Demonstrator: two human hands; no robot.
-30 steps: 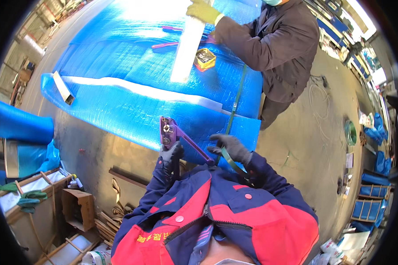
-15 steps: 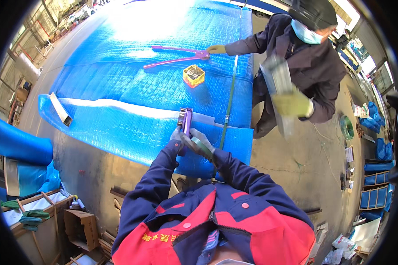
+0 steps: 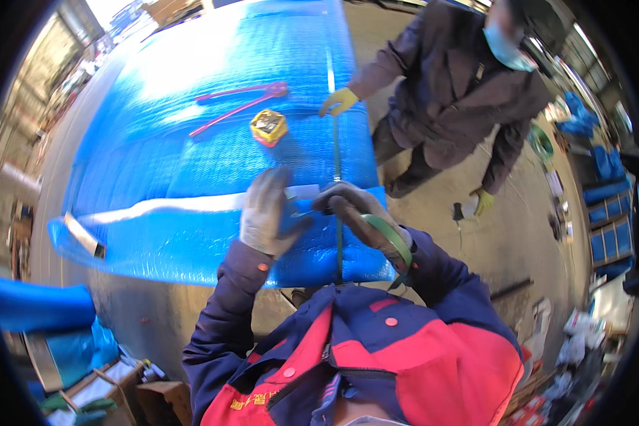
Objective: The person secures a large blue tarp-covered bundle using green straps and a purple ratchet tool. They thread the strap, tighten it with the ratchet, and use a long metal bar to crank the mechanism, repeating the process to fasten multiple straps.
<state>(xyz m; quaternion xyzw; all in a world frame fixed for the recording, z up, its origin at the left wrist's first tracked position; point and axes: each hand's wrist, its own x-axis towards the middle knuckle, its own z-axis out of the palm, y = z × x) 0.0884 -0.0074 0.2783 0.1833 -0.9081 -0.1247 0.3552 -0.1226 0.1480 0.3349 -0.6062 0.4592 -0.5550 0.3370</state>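
My left hand (image 3: 266, 213), in a grey glove, lies with its back to me on the blue wrapped bundle (image 3: 192, 163), fingers stretched over a white band (image 3: 170, 206). Whether it grips anything is hidden. My right hand (image 3: 351, 209), in a dark glove, is closed on a green strap (image 3: 336, 142) that runs up over the bundle and loops back over my wrist. The two hands almost touch at the bundle's near edge. A co-worker's yellow-gloved hand (image 3: 339, 101) rests on the same strap farther up.
A pink long-handled tool (image 3: 241, 99) and a small yellow box (image 3: 268, 126) lie on top of the bundle. The co-worker (image 3: 461, 92) stands at the right on the concrete floor. Cardboard boxes (image 3: 121, 383) sit at lower left, blue crates (image 3: 607, 234) at the right.
The purple tool I held upright at the bundle's edge is no longer visible. My hands now sit side by side on the strap. The co-worker has bent toward the bundle.
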